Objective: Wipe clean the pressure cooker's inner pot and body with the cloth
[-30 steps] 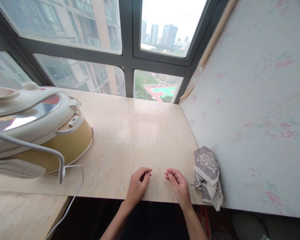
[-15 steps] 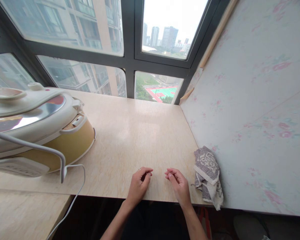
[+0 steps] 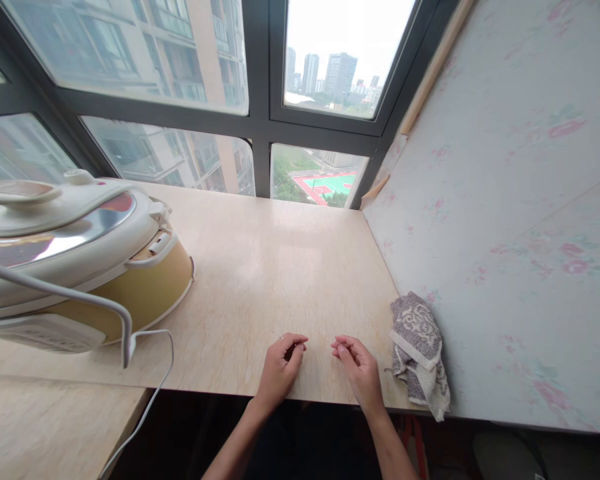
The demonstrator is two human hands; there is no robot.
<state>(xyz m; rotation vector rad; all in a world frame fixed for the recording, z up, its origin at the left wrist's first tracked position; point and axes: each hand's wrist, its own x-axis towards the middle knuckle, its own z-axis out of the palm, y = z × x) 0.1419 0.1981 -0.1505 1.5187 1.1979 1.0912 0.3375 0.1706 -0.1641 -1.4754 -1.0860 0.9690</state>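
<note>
My left hand [image 3: 281, 367] rests at the front edge of the marbled beige counter [image 3: 260, 280]. Its fingers are loosely curled, with a gap between thumb and forefinger, and a ring shows on one finger. Facing it a short way off, my right hand [image 3: 361, 373] is half curled too, thumb near the fingertips. I see nothing held in either hand, though the palms are partly hidden. Nearest to my right hand lies a crumpled grey-brown and cream patterned cloth [image 3: 418, 350], apart from it, against the wall and hanging slightly over the counter edge.
A white and gold lidded electric appliance [image 3: 145, 280] stands on the left, its white cord [image 3: 171, 360] dropping past the counter edge. Dark-framed windows [image 3: 260, 127] rise behind the counter. A flower-patterned wall [image 3: 505, 200] bounds the right side.
The whole view has shifted very slightly, so things appear a little further right. Both hands keep nearly the same pose and place on the counter.
</note>
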